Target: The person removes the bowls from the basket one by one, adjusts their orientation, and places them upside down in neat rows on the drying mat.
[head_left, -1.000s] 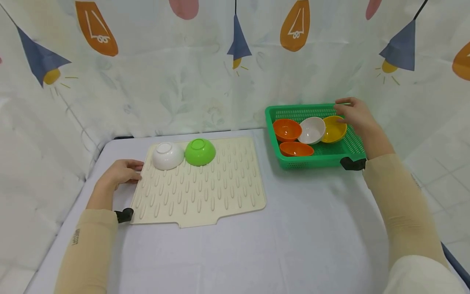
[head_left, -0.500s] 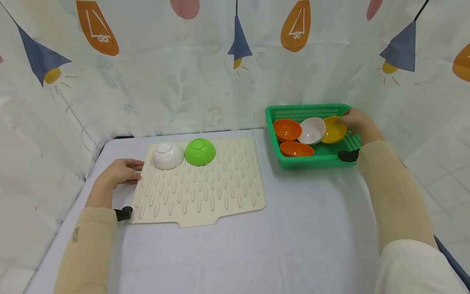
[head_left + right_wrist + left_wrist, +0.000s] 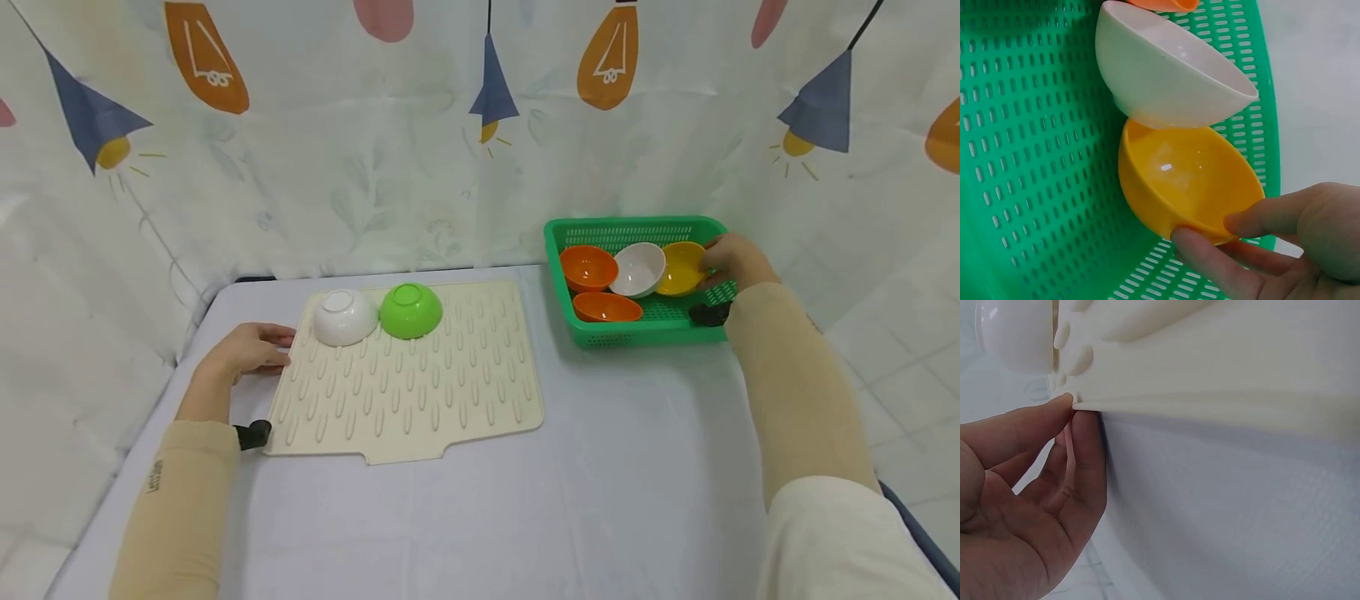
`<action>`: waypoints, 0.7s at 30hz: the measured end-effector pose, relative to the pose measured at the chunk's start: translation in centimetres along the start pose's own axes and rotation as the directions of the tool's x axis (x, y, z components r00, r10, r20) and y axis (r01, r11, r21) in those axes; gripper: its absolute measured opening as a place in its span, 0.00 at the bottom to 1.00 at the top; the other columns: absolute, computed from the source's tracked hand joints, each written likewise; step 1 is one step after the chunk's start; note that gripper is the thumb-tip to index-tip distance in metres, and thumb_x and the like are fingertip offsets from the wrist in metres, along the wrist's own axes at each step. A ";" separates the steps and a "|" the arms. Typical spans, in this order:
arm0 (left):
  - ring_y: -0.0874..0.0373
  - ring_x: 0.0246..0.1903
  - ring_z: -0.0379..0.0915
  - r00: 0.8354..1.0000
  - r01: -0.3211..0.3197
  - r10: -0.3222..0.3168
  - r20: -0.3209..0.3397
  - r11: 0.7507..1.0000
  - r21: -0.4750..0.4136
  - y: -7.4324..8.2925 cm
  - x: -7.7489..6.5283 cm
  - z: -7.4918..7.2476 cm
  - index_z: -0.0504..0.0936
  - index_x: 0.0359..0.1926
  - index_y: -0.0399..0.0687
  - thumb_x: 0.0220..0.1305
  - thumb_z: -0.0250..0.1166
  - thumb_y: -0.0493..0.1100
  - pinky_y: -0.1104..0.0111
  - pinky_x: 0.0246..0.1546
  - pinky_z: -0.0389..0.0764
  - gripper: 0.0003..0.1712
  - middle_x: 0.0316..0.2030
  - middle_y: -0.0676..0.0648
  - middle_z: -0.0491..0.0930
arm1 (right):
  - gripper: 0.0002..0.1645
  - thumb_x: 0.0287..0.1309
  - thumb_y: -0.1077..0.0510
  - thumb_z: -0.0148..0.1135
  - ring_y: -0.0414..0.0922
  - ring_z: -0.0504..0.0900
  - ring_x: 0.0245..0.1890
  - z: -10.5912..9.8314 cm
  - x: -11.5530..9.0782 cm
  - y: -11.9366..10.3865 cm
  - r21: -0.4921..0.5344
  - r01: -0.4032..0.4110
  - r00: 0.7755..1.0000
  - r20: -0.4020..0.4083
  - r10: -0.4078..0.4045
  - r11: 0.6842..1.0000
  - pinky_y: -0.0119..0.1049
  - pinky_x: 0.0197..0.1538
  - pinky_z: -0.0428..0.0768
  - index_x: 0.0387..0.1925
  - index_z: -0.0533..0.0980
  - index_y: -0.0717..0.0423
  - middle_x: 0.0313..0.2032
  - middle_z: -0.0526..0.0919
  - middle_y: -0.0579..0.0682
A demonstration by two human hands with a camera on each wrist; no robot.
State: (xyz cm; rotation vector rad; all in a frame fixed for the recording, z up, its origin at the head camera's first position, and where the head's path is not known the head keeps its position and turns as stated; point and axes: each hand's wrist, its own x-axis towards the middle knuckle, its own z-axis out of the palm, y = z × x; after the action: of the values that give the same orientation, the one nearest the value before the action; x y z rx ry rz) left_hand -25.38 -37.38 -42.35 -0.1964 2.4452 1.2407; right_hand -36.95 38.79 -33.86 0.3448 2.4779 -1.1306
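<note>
My right hand [image 3: 738, 260] reaches into the green basket [image 3: 630, 332] and pinches the rim of a yellow bowl [image 3: 1191, 175], thumb on the inner side and fingers outside. Against that bowl leans a white bowl [image 3: 1172, 69], tilted on its side. My left hand [image 3: 251, 350] holds the left edge of a cream draining mat [image 3: 450, 392]; in the left wrist view, thumb and fingers [image 3: 1088, 450] pinch its thin edge. Upside down at the mat's back left stand a white bowl [image 3: 345, 317] and a green bowl [image 3: 410, 311], side by side.
Two orange bowls, one behind [image 3: 588, 268] and one in front [image 3: 607, 307], lie in the basket's left part. A white cloth [image 3: 480, 525] covers the table. Behind it hangs a patterned curtain [image 3: 420, 167].
My right hand has come down and inward from above the basket's right rim and has taken hold of the yellow bowl's rim. The left hand stays at the mat's edge.
</note>
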 end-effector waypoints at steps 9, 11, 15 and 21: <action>0.59 0.43 0.78 1.000 -0.005 0.005 0.001 1.000 0.004 0.2 -0.2 -0.1 0.57 0.74 0.23 0.66 0.64 0.28 0.66 0.44 0.85 0.40 0.65 0.27 0.64 | 0.33 0.68 0.67 0.50 0.57 0.88 0.34 0.0 -0.7 -0.2 -0.016 0.036 0.990 -0.137 -0.038 0.999 0.50 0.45 0.87 0.70 0.58 0.81 0.65 0.61 0.80; 0.59 0.43 0.77 1.000 -0.014 0.014 0.002 1.000 0.012 0.3 -0.3 0.0 0.57 0.74 0.23 0.66 0.64 0.28 0.66 0.44 0.85 0.39 0.65 0.27 0.64 | 0.33 0.68 0.67 0.50 0.55 0.88 0.33 0.0 -1.1 -0.4 -0.035 0.043 0.987 -0.153 -0.048 0.998 0.51 0.46 0.87 0.69 0.59 0.82 0.64 0.62 0.81; 0.57 0.44 0.77 1.000 -0.026 0.026 0.009 1.000 0.017 0.2 -0.4 0.0 0.57 0.73 0.22 0.67 0.63 0.28 0.66 0.44 0.85 0.39 0.65 0.27 0.64 | 0.33 0.67 0.67 0.51 0.54 0.88 0.31 -0.3 -1.8 -0.7 -0.068 0.061 0.984 -0.161 -0.071 0.996 0.50 0.44 0.87 0.68 0.59 0.83 0.62 0.64 0.81; 0.55 0.47 0.77 0.999 -0.036 0.036 0.020 0.999 0.022 -0.2 -0.4 0.1 0.56 0.74 0.23 0.68 0.63 0.29 0.67 0.46 0.84 0.38 0.67 0.26 0.63 | 0.33 0.66 0.65 0.52 0.54 0.88 0.31 -1.0 -3.4 -0.8 -0.123 0.098 0.978 -0.173 -0.118 0.988 0.50 0.42 0.88 0.67 0.60 0.82 0.60 0.65 0.82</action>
State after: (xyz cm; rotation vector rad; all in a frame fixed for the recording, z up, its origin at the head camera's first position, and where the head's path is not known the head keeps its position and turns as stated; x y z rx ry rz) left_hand -24.93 -37.47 -42.34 -0.1339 2.4547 1.2234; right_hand -34.46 38.82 -31.17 0.2934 2.7361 -1.0338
